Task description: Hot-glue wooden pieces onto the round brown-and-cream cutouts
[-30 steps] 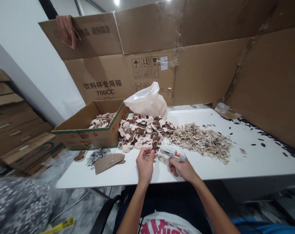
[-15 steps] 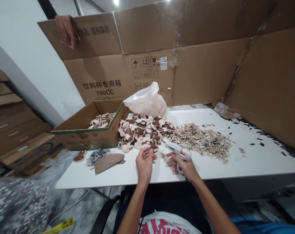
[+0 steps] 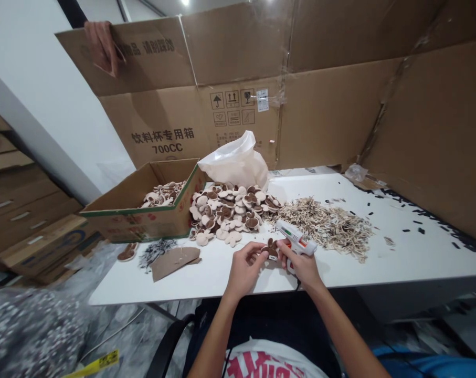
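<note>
Between the fingertips of my left hand (image 3: 245,268) is a brown bunny-shaped felt piece (image 3: 271,249) with a small white label along its lower edge. My right hand (image 3: 303,266) is wrapped round a white glue gun (image 3: 296,237), whose nozzle points up and left, away from the felt piece. The right thumb and fingertips also reach the felt piece's right side. Just beyond my hands lies a heap of brown and cream bunny-shaped pieces (image 3: 225,210). To its right spreads a pile of thin beige strips (image 3: 328,226).
An open cardboard box (image 3: 143,223) holding more pieces stands at the left, with a white plastic bag (image 3: 238,160) beside it. Brown card (image 3: 175,262) and dark scraps (image 3: 155,252) lie front left. Tall cardboard walls (image 3: 340,110) enclose the back. Another person's hand (image 3: 102,47) hangs over the top edge.
My left hand has moved right with the felt piece, and my right fingertips now meet it. The glue gun has shifted slightly right, its nozzle turned further from the piece.
</note>
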The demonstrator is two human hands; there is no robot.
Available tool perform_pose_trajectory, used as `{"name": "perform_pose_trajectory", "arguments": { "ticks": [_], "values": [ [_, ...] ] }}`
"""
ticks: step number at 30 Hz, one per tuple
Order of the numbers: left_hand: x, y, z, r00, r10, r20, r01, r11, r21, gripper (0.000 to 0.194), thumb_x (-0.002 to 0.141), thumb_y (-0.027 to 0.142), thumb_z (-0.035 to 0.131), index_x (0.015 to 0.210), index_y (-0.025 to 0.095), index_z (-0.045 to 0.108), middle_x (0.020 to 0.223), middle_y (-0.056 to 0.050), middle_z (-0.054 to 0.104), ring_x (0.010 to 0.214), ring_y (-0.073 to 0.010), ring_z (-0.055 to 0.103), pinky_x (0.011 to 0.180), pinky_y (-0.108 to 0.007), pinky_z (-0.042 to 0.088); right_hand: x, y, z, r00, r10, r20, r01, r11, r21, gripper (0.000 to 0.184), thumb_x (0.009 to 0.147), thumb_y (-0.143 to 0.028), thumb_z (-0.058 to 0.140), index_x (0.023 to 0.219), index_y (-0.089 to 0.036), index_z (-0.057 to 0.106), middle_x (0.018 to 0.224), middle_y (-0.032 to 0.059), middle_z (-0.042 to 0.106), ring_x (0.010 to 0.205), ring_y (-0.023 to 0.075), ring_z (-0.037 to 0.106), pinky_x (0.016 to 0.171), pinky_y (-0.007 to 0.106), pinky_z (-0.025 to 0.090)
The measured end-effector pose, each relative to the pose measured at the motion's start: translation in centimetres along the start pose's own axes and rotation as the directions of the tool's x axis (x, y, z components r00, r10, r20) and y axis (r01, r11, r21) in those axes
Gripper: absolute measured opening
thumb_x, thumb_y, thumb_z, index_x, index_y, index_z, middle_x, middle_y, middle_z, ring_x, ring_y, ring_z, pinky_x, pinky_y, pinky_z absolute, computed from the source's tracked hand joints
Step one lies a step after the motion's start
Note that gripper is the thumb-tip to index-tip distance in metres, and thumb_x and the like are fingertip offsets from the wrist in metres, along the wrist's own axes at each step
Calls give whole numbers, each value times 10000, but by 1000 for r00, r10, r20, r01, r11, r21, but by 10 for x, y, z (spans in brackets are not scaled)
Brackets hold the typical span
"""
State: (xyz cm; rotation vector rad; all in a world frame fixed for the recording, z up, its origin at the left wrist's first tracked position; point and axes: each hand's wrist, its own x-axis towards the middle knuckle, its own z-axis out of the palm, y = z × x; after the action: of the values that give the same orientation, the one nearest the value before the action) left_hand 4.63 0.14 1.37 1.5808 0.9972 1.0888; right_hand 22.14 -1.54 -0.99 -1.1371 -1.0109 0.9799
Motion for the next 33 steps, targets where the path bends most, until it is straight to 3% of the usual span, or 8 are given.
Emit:
{"name": "perform_pose_trajectory", "arguments": {
  "ticks": [3,7,10,13,16,22,30,33],
  "values": [
    [1,-2,-1,1000,17,8,-17,1000,8,267,921,408,675,1067,212,783,938,-68,783,808,-212,705,729,-293,537,-1,-4,2,999,19,-48,-19,1000,-10,371,827,-570,754,798,-206,688,573,-2,640,435,146,539,456,272,417],
    [4,-8,-3,987,29,-161,-26,999,23,261,960,406,615,1064,221,767,975,-73,776,893,-220,715,780,-301,537,0,-10,5,987,26,-158,-28,1000,-9,414,810,-591,756,691,-208,652,520,2,607,412,139,518,435,268,430],
    [4,-14,-4,973,58,-224,-25,989,148,203,967,344,592,1008,222,748,924,-66,750,827,-215,687,742,-313,524,0,-11,7,966,12,-258,-7,1000,21,439,789,-604,772,667,-206,635,515,7,599,413,136,522,420,258,437],
    [3,-16,-3,977,153,-151,-90,930,356,174,942,200,580,1022,238,731,975,-62,709,819,-214,644,769,-342,519,1,-8,7,947,1,-321,18,998,56,441,777,-597,797,694,-189,649,527,6,608,416,129,529,410,242,433],
    [2,-15,-2,975,220,-29,-175,843,508,317,934,90,530,1141,259,700,1093,-73,657,991,-245,620,897,-399,512,3,-4,6,946,-9,-325,39,996,84,434,774,-579,812,706,-177,663,529,-2,616,412,122,535,414,230,432],
    [-1,-10,0,958,265,107,-272,730,626,288,977,98,504,1129,264,684,1169,-73,614,1075,-266,558,945,-434,489,3,-3,7,944,-2,-329,41,993,111,395,765,-544,826,744,-176,683,545,-11,630,409,120,542,406,222,427],
    [-2,-11,2,971,236,34,-206,760,616,78,938,181,625,891,227,667,975,-53,625,981,-250,574,878,-384,462,2,-4,6,943,13,-331,27,993,114,394,769,-534,825,726,-175,671,540,-7,625,408,119,535,399,220,423],
    [0,-13,2,980,194,-46,-127,788,603,193,950,258,638,762,215,628,835,-32,612,868,-224,581,813,-357,449,3,-3,6,940,10,-341,26,994,103,390,775,-533,820,729,-174,674,535,-9,623,406,119,534,404,222,427]
  ]
}}
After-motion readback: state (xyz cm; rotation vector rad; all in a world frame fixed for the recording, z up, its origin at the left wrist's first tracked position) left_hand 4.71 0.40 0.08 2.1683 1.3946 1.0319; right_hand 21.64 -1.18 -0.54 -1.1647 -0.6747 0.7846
